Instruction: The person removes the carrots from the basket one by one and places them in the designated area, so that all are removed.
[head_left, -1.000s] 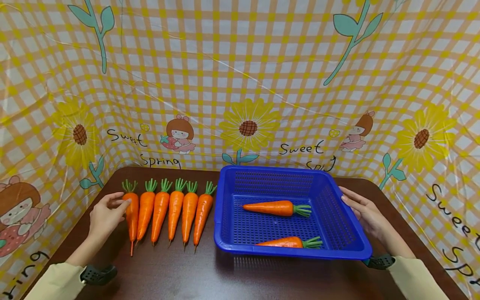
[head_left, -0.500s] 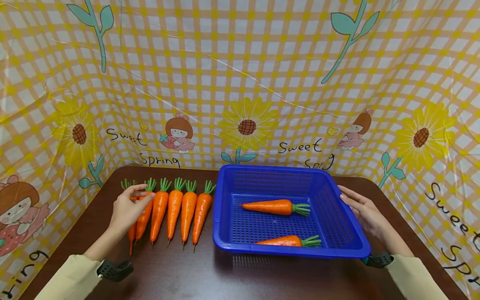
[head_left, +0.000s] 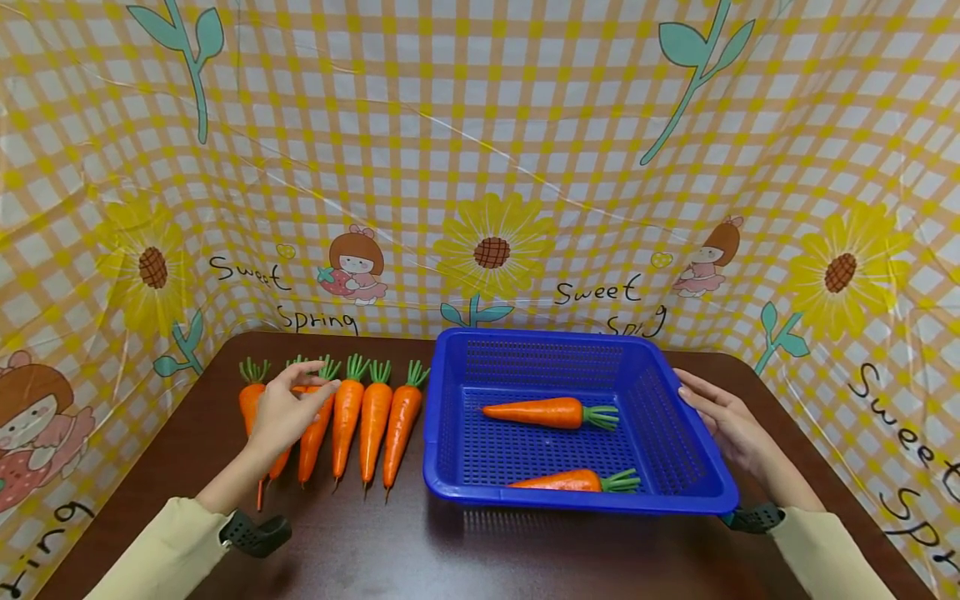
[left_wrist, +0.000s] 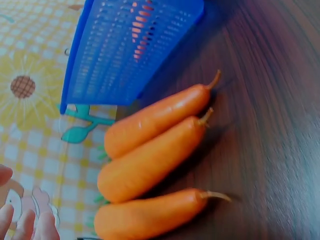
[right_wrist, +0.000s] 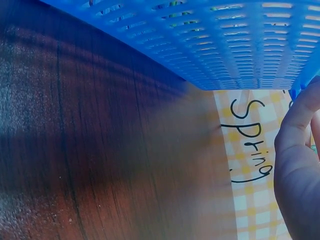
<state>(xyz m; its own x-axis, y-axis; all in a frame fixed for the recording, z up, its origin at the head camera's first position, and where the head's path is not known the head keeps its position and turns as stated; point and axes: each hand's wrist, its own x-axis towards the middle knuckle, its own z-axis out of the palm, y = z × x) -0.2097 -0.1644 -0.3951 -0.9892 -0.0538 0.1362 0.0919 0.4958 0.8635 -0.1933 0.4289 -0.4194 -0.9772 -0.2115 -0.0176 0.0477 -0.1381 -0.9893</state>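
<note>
A row of several carrots lies on the left of the table, green tops away from me; one is the rightmost carrot (head_left: 402, 425). My left hand (head_left: 288, 408) is over the left part of this row, thumb and fingers apart with nothing between them, partly covering the second and third carrots. To the right stands a blue plastic basket (head_left: 577, 502). Inside it lie one carrot (head_left: 536, 412) across the middle and another carrot (head_left: 562, 480) partly hidden by the near wall. My right hand (head_left: 731, 421) touches the basket's right rim with extended fingers.
The dark brown wooden table (head_left: 360, 550) holds everything. A checked cloth (head_left: 420, 167) printed with sunflowers stands around its back and sides. The basket's left wall is close to the rightmost carrot.
My left hand has moved right along the row, from the leftmost carrot to above the second and third. The carrots stay in place. My right hand remains at the basket rim.
</note>
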